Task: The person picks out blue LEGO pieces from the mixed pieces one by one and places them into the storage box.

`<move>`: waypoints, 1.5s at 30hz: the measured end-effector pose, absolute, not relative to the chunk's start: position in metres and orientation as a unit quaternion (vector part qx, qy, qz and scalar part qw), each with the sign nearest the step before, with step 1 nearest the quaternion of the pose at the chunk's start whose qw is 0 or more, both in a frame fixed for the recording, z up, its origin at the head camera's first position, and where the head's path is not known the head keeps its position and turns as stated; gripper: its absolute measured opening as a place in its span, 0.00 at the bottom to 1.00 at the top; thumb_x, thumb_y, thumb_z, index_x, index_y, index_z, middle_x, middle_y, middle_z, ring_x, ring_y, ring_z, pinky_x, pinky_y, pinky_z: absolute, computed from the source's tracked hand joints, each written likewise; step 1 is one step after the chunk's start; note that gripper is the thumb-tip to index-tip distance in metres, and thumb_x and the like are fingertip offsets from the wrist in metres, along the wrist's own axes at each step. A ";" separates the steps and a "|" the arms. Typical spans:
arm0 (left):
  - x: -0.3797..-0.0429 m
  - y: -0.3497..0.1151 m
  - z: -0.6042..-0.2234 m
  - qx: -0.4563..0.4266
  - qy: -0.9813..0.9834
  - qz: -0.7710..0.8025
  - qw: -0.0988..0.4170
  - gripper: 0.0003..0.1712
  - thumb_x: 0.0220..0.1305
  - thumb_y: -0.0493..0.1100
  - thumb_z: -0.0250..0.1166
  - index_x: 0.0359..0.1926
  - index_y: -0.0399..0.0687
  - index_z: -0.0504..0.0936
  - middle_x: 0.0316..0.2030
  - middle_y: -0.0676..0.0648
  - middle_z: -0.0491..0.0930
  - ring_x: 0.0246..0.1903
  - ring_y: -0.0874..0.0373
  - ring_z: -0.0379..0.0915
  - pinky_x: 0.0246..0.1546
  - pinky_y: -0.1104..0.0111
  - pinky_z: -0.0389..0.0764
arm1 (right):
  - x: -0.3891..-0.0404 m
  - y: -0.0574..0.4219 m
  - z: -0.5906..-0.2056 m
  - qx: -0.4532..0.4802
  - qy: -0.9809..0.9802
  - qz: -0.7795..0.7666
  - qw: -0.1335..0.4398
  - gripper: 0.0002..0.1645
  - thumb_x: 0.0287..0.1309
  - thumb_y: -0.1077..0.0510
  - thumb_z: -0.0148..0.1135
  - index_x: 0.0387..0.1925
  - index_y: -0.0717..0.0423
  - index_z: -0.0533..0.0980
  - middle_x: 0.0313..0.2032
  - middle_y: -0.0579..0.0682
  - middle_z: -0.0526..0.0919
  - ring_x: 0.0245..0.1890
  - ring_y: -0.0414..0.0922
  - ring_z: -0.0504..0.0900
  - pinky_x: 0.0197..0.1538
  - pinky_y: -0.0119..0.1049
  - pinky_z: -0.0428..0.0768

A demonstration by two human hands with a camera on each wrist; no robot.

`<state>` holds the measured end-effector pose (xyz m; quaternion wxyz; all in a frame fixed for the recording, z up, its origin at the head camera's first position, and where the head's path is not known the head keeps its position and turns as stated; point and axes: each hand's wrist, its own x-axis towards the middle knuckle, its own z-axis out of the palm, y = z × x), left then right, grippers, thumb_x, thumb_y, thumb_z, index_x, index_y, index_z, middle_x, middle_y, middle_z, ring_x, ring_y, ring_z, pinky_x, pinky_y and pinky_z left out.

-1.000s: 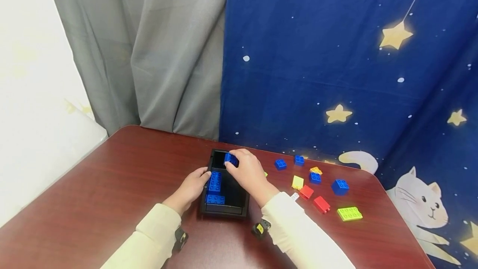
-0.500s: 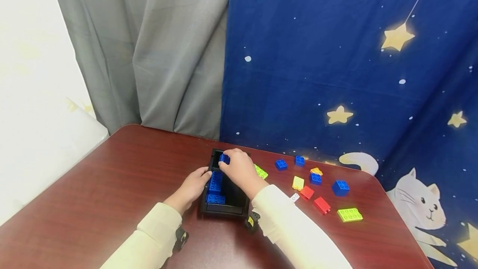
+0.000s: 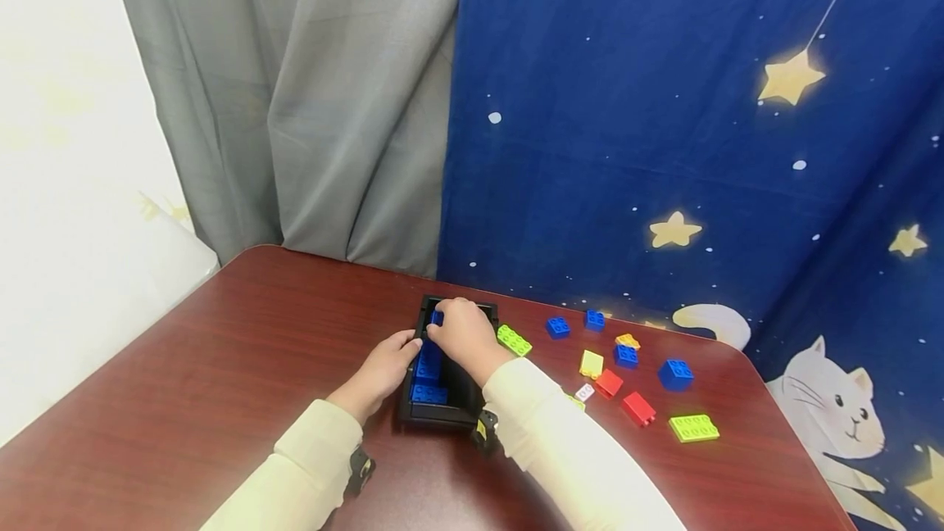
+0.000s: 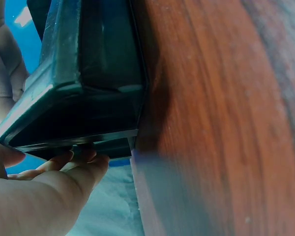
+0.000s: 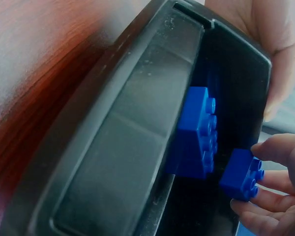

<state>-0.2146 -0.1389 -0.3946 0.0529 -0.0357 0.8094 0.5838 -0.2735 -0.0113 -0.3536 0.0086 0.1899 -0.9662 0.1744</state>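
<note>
A black plastic box point(image 3: 440, 423) stands on the table, several blue toy bricks point(image 3: 429, 394) along its left side and near end. My left hand point(image 3: 378, 371) grips its left wall, thumb at the rim and fingers against the outside in the left wrist view point(image 4: 71, 184). Over the far part of the box, my right hand point(image 3: 466, 338) pinches a small blue toy brick point(image 5: 237, 174) between thumb and fingers. In the right wrist view the pinched brick is inside the opening, near other studded blue bricks point(image 5: 194, 135). From the head view, the right hand covers part of the interior.
Right of the box lie loose bricks: a lime brick point(image 3: 514, 340), blue bricks point(image 3: 558, 327), a pale yellow one point(image 3: 592, 364), red ones point(image 3: 638, 409) and another lime one point(image 3: 694, 428). Curtains point(image 3: 354, 105) hang behind the wooden table point(image 3: 243, 367).
My right hand has moved left with the blue brick, toward the box's left wall. The lime brick to the right is now uncovered. My left hand keeps its grip on the box.
</note>
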 end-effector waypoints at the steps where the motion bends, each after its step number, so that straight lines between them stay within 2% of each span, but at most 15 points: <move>1: -0.215 -0.139 -0.394 -0.036 0.809 0.585 0.053 0.29 0.75 0.44 0.44 0.69 0.29 0.59 0.65 0.29 0.64 0.64 0.36 0.61 0.63 0.45 0.65 | -0.274 -0.012 -0.354 0.188 -0.967 0.175 0.007 0.24 0.61 0.51 0.63 0.55 0.59 0.78 0.52 0.56 0.82 0.52 0.50 0.81 0.56 0.44 0.78; 12: -0.215 -0.135 -0.396 -0.040 0.803 0.593 0.050 0.26 0.75 0.43 0.45 0.67 0.31 0.64 0.60 0.31 0.71 0.59 0.39 0.68 0.60 0.46 0.70 | -0.279 -0.016 -0.359 0.171 -0.970 0.173 -0.015 0.23 0.60 0.53 0.65 0.54 0.61 0.79 0.51 0.55 0.83 0.49 0.49 0.82 0.54 0.44 0.80; 21: -0.215 -0.136 -0.397 -0.041 0.803 0.593 0.047 0.26 0.75 0.43 0.45 0.66 0.31 0.65 0.61 0.31 0.69 0.60 0.38 0.67 0.61 0.45 0.68 | -0.282 -0.020 -0.368 0.166 -0.970 0.176 -0.016 0.21 0.60 0.55 0.65 0.53 0.60 0.79 0.50 0.55 0.84 0.47 0.48 0.83 0.53 0.44 0.80; 26: -0.215 -0.137 -0.397 -0.040 0.801 0.596 0.044 0.25 0.75 0.43 0.45 0.66 0.32 0.65 0.60 0.31 0.71 0.58 0.39 0.69 0.60 0.45 0.69 | -0.284 -0.021 -0.371 0.163 -0.968 0.190 -0.020 0.19 0.59 0.56 0.65 0.50 0.61 0.80 0.45 0.54 0.85 0.39 0.46 0.83 0.51 0.43 0.82; 30: -0.215 -0.137 -0.396 -0.039 0.799 0.599 0.045 0.25 0.75 0.43 0.45 0.66 0.31 0.65 0.59 0.31 0.71 0.57 0.40 0.70 0.59 0.46 0.69 | -0.285 -0.020 -0.372 0.168 -0.961 0.217 -0.026 0.16 0.59 0.57 0.65 0.45 0.63 0.82 0.39 0.55 0.86 0.31 0.45 0.80 0.44 0.39 0.83; 33: -0.215 -0.138 -0.397 -0.043 0.797 0.600 0.050 0.26 0.75 0.43 0.45 0.66 0.32 0.64 0.60 0.31 0.71 0.58 0.40 0.69 0.60 0.45 0.68 | -0.286 -0.018 -0.371 0.171 -0.956 0.237 -0.039 0.16 0.58 0.58 0.65 0.44 0.65 0.82 0.39 0.56 0.86 0.32 0.46 0.80 0.44 0.40 0.83; 37: -0.216 -0.138 -0.398 -0.046 0.797 0.600 0.053 0.25 0.75 0.43 0.45 0.67 0.33 0.64 0.59 0.32 0.72 0.57 0.41 0.70 0.60 0.46 0.69 | -0.287 -0.017 -0.371 0.170 -0.952 0.247 -0.059 0.18 0.59 0.57 0.65 0.48 0.65 0.81 0.45 0.58 0.85 0.41 0.49 0.83 0.51 0.44 0.81; 41: -0.216 -0.139 -0.398 -0.045 0.798 0.599 0.052 0.25 0.75 0.43 0.44 0.66 0.33 0.65 0.57 0.33 0.73 0.55 0.42 0.71 0.59 0.46 0.70 | -0.287 -0.017 -0.372 0.178 -0.952 0.241 -0.067 0.17 0.61 0.58 0.63 0.49 0.64 0.81 0.47 0.58 0.84 0.47 0.52 0.83 0.53 0.45 0.80; 45: -0.215 -0.139 -0.397 -0.046 0.798 0.599 0.053 0.25 0.75 0.43 0.44 0.66 0.33 0.65 0.58 0.33 0.73 0.55 0.42 0.71 0.59 0.46 0.70 | -0.289 -0.018 -0.375 0.175 -0.953 0.235 -0.076 0.17 0.63 0.58 0.61 0.49 0.64 0.81 0.48 0.58 0.84 0.46 0.51 0.83 0.52 0.44 0.81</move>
